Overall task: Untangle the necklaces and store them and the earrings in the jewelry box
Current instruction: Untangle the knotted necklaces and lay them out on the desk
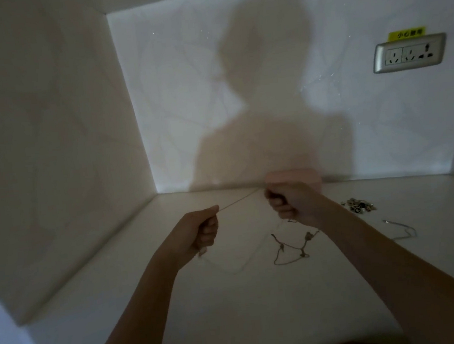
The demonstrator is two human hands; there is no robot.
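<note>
We hold a thin chain taut above the counter — left hand pinching one end, right hand curled round the other. Below lies a beaded necklace, earrings sit to the right, and the pink jewelry box stands just behind our right hand.

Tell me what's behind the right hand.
A pink box sits against the back wall, behind the right hand, which grips a thin chain. Only its top and right edge show; the hand covers its front, so whether it is open cannot be told.
</note>
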